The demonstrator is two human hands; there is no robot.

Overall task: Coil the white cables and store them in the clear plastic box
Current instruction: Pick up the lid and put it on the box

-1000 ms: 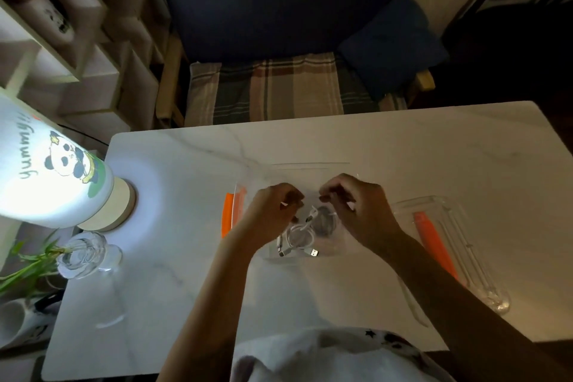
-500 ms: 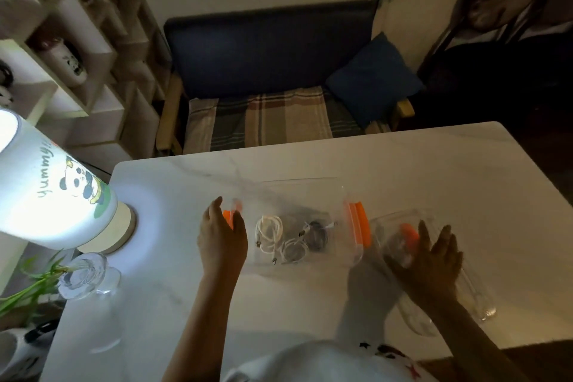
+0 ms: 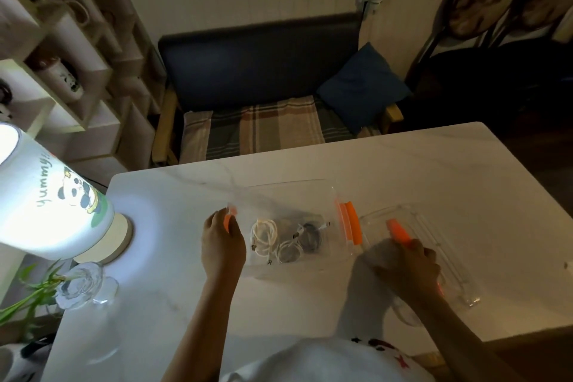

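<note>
The clear plastic box (image 3: 330,195) stands on the white marble table (image 3: 434,170), with an orange latch (image 3: 353,225) on its right end. Inside lie coiled white cables (image 3: 263,234), a second white coil (image 3: 286,253) and a darker coil (image 3: 311,237). My left hand (image 3: 221,245) presses against the box's left end, fingers curled over the left orange latch. The clear lid (image 3: 434,226) lies to the right of the box. My right hand (image 3: 406,267) grips the lid's near-left part beside its orange latch (image 3: 398,231).
A lit lamp with a panda print (image 3: 46,205) stands at the table's left edge. Below it a glass vase (image 3: 80,285) holds green stems. Behind the table is a bench with a plaid cushion (image 3: 263,130), with shelves at the left.
Both hands left the cables inside the box and moved apart. The left went to the box's left end. The right reached the lid and has closed its spread fingers on it.
</note>
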